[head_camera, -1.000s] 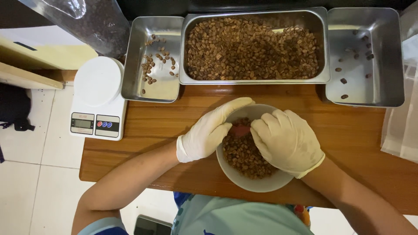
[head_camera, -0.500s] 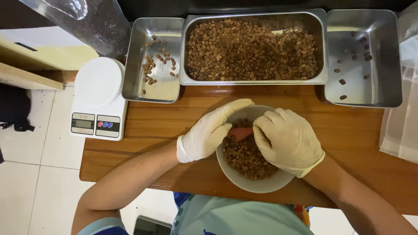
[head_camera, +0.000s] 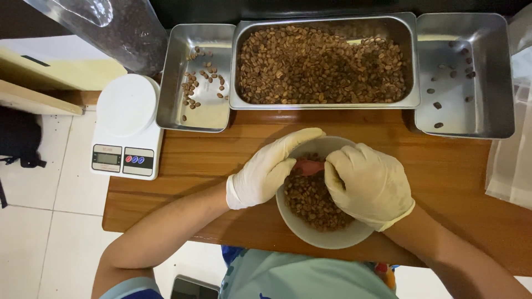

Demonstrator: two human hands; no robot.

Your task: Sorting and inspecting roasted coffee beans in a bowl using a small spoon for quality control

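Beans (head_camera: 313, 202) fill a white bowl (head_camera: 327, 238) on the wooden table (head_camera: 210, 160), below the big bean tray (head_camera: 324, 102). Both gloved hands, left (head_camera: 266, 171) and right (head_camera: 368, 185), pinch a small reddish piece (head_camera: 307, 165) above them. Each bean looks light, hard and slippery, best nipped by fingertips.

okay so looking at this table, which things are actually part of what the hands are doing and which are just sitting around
In use: left hand, right hand, white bowl of coffee beans, small red piece between the hands.

Lying about: full steel tray, two side trays, kitchen scale, plastic bag.
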